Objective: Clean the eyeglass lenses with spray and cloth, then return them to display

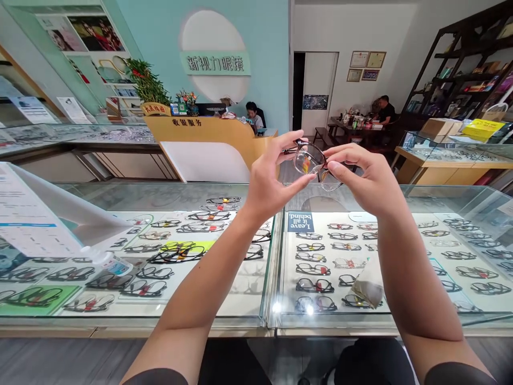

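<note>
Though upper rim [315,145] looks dark, eyeglasses [309,158] have clear lenses [301,159].

Eyeglasses [315,159], one pair. Dark upper rims, clear lenses; orange-yellow patch showing at one lens. Held aloft, slanted, between left hand [269,179] and right hand [366,174], other lens lower.

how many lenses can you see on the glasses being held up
2. On the glasses, one lens sits between the left hand's thumb and forefinger; the other lens is by the right hand, which partly hides it.
</note>
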{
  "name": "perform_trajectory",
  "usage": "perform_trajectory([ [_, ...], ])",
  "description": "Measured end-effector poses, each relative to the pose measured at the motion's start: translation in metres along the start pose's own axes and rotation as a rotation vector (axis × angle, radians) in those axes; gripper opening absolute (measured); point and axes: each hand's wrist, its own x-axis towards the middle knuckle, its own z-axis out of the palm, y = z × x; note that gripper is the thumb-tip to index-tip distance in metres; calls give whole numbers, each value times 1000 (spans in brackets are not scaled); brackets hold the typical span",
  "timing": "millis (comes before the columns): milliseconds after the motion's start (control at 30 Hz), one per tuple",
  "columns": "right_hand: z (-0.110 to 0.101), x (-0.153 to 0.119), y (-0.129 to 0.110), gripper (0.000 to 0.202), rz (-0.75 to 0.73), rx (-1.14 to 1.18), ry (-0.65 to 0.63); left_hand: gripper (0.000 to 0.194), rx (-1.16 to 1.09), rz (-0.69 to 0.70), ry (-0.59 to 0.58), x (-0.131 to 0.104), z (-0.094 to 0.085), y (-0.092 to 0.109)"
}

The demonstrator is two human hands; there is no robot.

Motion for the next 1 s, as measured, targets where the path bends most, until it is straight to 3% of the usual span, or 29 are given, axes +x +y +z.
perform_trajectory([
  [133, -1, 3, 2, 25, 157, 241, -114, 80, -125, -78, -15, 2, 2, -3],
  [267, -2, 5, 5, 25, 266, 338, -146, 85, -126, -109, -14, 4, 3, -12],
  [400, -5, 5, 9, 25, 260, 386, -198, 94, -100, -101, -38, 5, 1, -20],
  [500, -5, 5, 12, 28, 233, 421, -226, 99, -171, -172, -65, 6, 2, -22],
  [633, -1, 5, 14, 42, 249, 323, -192, 105, -276, -303, -80, 5, 3, -23],
  [767, 4, 7, 16, 43, 240, 290, -141, 106, -237, -295, -63, 3, 4, -21],
  [833, 6, 8, 18, 38, 232, 283, -90, 98, -146, -238, 35, 1, 3, -16],
  [933, 11, 9, 19, 33, 207, 243, 21, 64, -2, -175, 218, -3, 3, -2],
  [1000, 17, 8, 18, 30, 168, 216, 100, 43, 40, -193, 196, -5, 5, 9],
])
